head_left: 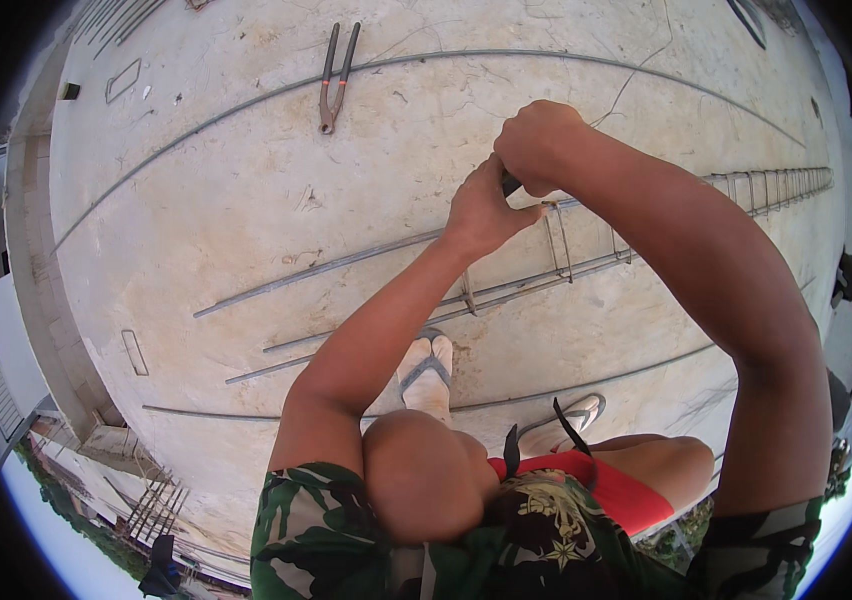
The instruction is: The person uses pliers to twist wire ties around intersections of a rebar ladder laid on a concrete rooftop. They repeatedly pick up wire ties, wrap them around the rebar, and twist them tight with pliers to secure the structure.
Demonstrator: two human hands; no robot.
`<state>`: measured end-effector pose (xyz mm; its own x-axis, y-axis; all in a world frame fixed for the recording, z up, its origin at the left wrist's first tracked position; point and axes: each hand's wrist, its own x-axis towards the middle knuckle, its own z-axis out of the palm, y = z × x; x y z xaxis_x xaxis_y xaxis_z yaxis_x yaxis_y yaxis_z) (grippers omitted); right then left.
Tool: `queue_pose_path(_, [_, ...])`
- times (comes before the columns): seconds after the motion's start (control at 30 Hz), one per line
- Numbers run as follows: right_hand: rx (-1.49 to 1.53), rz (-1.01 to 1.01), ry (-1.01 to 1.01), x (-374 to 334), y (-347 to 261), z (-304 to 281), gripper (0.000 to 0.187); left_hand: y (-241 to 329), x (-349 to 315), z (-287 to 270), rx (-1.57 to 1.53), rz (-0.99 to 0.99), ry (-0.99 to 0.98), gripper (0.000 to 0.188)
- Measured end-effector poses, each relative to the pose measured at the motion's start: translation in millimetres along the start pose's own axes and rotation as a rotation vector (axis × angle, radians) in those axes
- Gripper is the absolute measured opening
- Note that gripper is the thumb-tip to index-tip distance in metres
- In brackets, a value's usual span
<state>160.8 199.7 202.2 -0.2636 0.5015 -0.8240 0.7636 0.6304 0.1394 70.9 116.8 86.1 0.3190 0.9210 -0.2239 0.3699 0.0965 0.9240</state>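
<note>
Both my hands are together over a long rebar cage point(566, 250) of grey bars with bent wire stirrups, lying across the floor in front of my feet. My right hand point(543, 145) is closed in a fist around a dark handle-like piece point(512, 184), most of which is hidden. Against it, my left hand point(491, 210) is curled at the upper bar, its thumb stretched to the right beside a stirrup. What its fingers grip is hidden. Farther off to the left lie long-handled pincers point(334, 88) with dark handles, out of my hands.
A long curved bar point(246, 108) runs across the floor beyond the cage, and another bar point(586, 385) lies by my sandalled feet. Loose rectangular stirrups point(134, 352) are at the left. Thin wire point(636, 70) trails beyond my right hand. A low wall point(46, 290) borders the left side.
</note>
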Motion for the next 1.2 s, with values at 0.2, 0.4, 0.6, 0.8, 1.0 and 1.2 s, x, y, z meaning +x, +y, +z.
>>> queue_pose_path(0.2, [-0.104, 0.107, -0.054, 2.4, -12.4, -7.9, 0.018, 5.1, 27.9, -23.5, -0.111, -0.237, -0.425, 0.032])
queue_pose_path(0.4, [-0.647, -0.236, 0.968, -12.1, -1.6, 47.0, 0.02, -14.8, 42.3, -42.5, -0.382, -0.167, -0.661, 0.029])
queue_pose_path(0.6, [-0.2, -0.091, 0.22, -4.9, -0.3, 17.6, 0.017, -0.1, 1.4, -6.3, -0.067, 0.019, -0.109, 0.034])
queue_pose_path(0.8, [0.007, 0.039, -0.117, -7.9, -2.1, 3.9, 0.024, -3.3, 22.2, -4.5, -0.161, -0.153, -0.452, 0.034])
queue_pose_path(1.0, [-0.527, -0.046, 0.603, -29.0, -10.8, 49.7, 0.035, -7.4, 47.6, -32.2, -0.206, -0.21, -0.763, 0.041])
queue_pose_path(1.2, [-0.004, -0.034, 0.182, -2.0, 23.4, 64.0, 0.021, 6.3, 19.9, -15.6, 0.014, -0.079, -0.439, 0.062])
